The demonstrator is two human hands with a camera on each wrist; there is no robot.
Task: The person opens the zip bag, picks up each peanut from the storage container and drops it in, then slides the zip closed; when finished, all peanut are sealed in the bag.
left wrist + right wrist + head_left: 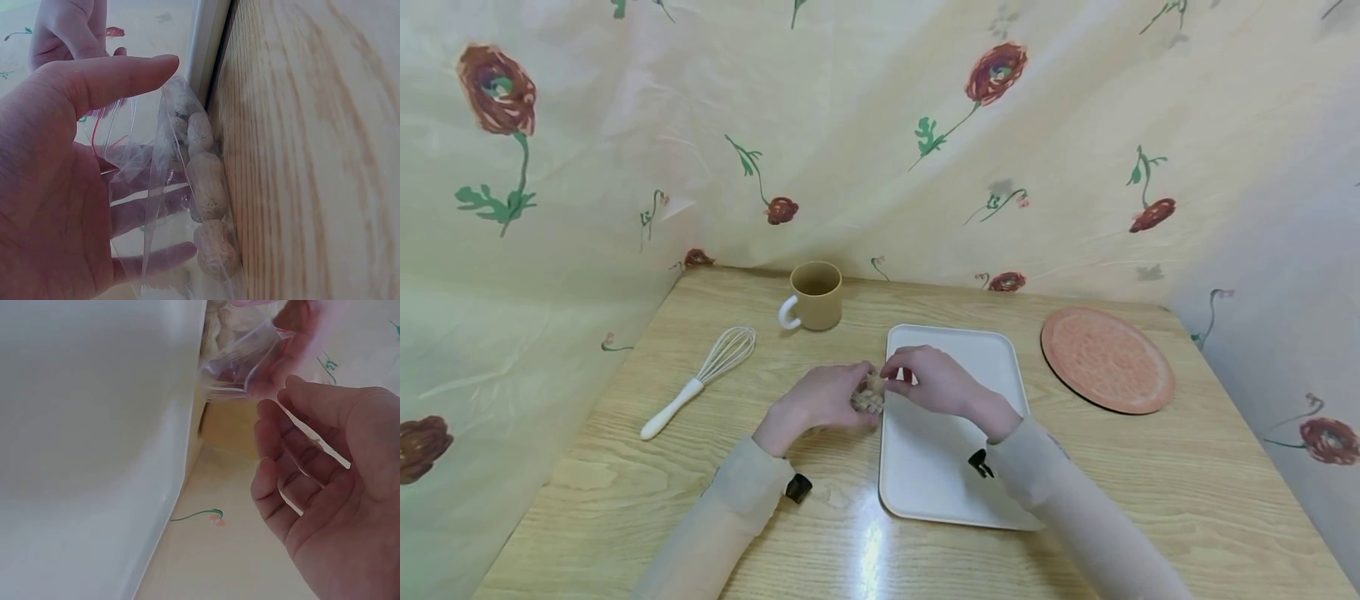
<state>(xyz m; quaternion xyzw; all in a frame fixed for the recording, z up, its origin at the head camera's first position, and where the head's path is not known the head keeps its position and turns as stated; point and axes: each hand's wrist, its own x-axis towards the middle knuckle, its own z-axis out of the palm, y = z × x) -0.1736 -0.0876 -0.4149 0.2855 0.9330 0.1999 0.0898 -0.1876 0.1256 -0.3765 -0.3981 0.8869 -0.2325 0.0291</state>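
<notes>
A clear zip bag (pixel 869 398) stands on the table against the tray's left edge. Through its film, unshelled peanuts (pixel 207 187) show in the left wrist view, and a red line runs near its mouth. My left hand (pixel 823 396) holds the bag from the left, thumb on the near side and fingers spread behind the film. Above the tray, my right hand (pixel 928 382) is beside the bag's top. Its fingers (pixel 294 462) are loosely bent in the right wrist view, with nothing visible between them and the thumb, close to the bag's mouth.
The white rectangular tray (pixel 932 475) lies under my right forearm. A tan mug (pixel 820 304) with a white handle is at the back. Left of my hands lies a white whisk (pixel 696 387). An orange-pink round plate (pixel 1108 358) is on the right.
</notes>
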